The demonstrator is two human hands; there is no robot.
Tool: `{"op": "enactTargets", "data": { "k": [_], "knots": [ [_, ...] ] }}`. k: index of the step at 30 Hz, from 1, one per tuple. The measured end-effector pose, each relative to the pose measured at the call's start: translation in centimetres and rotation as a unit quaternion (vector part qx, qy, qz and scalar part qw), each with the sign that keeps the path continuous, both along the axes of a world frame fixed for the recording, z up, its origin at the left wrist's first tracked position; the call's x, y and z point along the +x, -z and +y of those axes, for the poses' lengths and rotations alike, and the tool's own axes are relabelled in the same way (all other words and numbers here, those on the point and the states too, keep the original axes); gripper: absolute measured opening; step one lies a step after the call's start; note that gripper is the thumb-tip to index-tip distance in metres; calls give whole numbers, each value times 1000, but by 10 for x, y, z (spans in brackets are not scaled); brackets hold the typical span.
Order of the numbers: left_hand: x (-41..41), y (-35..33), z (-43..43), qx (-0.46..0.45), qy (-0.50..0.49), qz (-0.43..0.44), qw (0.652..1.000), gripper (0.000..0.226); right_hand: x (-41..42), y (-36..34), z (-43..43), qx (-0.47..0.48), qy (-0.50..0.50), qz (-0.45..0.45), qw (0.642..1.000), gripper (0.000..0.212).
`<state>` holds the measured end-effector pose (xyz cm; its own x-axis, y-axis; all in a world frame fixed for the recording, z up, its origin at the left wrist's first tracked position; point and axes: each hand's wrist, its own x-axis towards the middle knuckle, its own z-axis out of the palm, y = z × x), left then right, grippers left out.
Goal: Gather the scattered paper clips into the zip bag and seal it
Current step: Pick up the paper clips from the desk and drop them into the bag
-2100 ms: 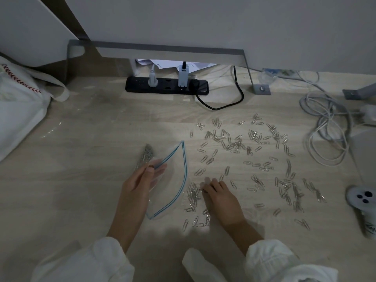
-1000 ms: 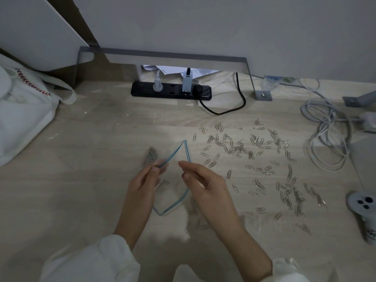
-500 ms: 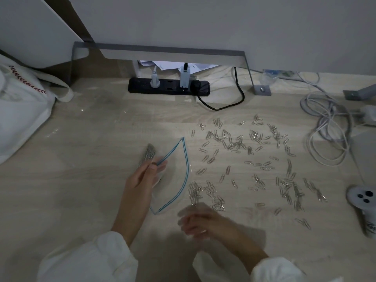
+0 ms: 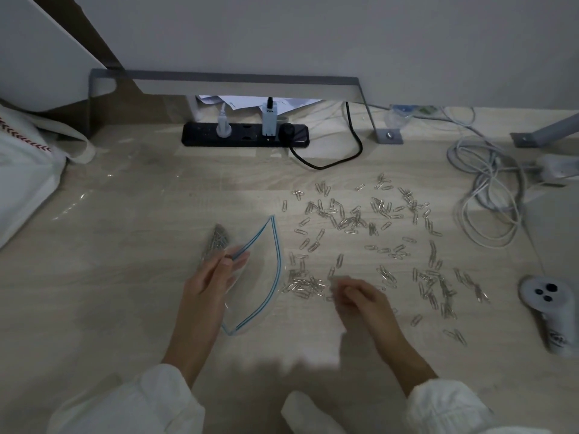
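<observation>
Left hand (image 4: 210, 283): thumb and fingers pinch the upper lip of the zip bag (image 4: 264, 270), lifting its blue-striped mouth into an open arc that faces right. Right hand (image 4: 360, 299): fingers curled and blurred at the edge of a dense heap of clips (image 4: 302, 285) just outside the bag's mouth; whether it holds any cannot be told. Bagged clips (image 4: 217, 242): a packed bunch in the bag's far corner, beyond the left fingers. Loose paper clips (image 4: 376, 242): strewn in a broad field from the bag's mouth towards the right. Grey coiled cable (image 4: 488, 195): on the far right, just beyond the outermost clips. White handheld controller (image 4: 548, 308): near right, beside the last clips. Black power strip (image 4: 246, 134): at the back, several plugs seated, its black lead (image 4: 344, 151) looping towards the clips. White tote bag (image 4: 22, 170): far left, well apart. Grey metal frame (image 4: 244, 84): across the back, with a bolted foot plate (image 4: 388, 136). Surface (image 4: 125, 245): pale wood grain, dim, with a brighter patch around the bag. White wall (image 4: 313, 36) behind
</observation>
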<state>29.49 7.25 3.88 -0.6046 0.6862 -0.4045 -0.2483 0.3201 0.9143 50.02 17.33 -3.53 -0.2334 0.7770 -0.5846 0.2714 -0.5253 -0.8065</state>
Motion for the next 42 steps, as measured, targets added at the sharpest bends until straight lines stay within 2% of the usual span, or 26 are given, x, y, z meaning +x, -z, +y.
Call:
{"op": "enactTargets", "data": {
  "k": [2,3,5,7,9,11,12,13,14,15,17,18,19,22,24,26,28,30,33,37,42],
  "knots": [
    [2,-1,1,6,5,-4,1000,28,21,2,7,122,18,-112,986,16],
    [3,-1,2,8,7,-7,1000,28,32,4,11,178,23,-178,967,18],
    [5,0,3,3,13,-9,1000,27,55,11,18,249,34,-297,921,46],
    [8,1,4,3,15,-11,1000,27,81,22,25,239,37,-390,889,59],
    [10,1,4,1,17,-13,1000,28,96,25,24,147,37,-456,877,50],
    [11,2,5,-6,22,-5,1000,28,97,28,16,107,18,-488,866,46],
    [12,2,5,-8,24,-1,1000,28,91,27,10,136,22,-488,862,43],
    [12,2,5,-9,24,0,1000,28,83,29,4,174,8,-457,872,37],
    [12,2,5,-9,23,0,1000,28,81,37,-1,165,-56,-431,885,33],
    [13,2,5,-8,21,-1,1000,27,76,43,-5,207,-112,-410,881,32],
    [13,2,5,-10,16,-3,1000,27,57,36,-13,204,-164,-384,885,29],
    [13,2,5,-13,14,-2,1000,27,46,28,-14,218,-161,-406,873,37],
    [13,2,5,-16,13,0,1000,27,38,24,-18,238,-182,-392,870,52],
    [13,1,4,-10,5,-9,1000,27,20,26,-28,238,-188,-298,905,64],
    [13,-1,4,-4,2,-14,1000,27,16,26,-27,234,-174,-268,918,56],
    [12,-1,3,-1,-1,-14,1000,27,17,22,-23,247,-139,-283,916,44],
    [10,0,3,3,-3,-13,1000,29,23,21,-21,259,-106,-338,898,48],
    [9,0,2,8,-4,-13,1000,30,29,23,-21,254,-114,-374,884,56],
    [9,0,2,16,-16,-24,999,29,28,24,-20,177,-118,-334,918,62],
    [9,-1,1,14,-19,-20,1000,28,15,26,-18,186,-118,-284,933,54],
    [6,0,-1,3,-21,-16,1000,28,-10,27,-11,203,-152,-249,935,49]
  ]
}}
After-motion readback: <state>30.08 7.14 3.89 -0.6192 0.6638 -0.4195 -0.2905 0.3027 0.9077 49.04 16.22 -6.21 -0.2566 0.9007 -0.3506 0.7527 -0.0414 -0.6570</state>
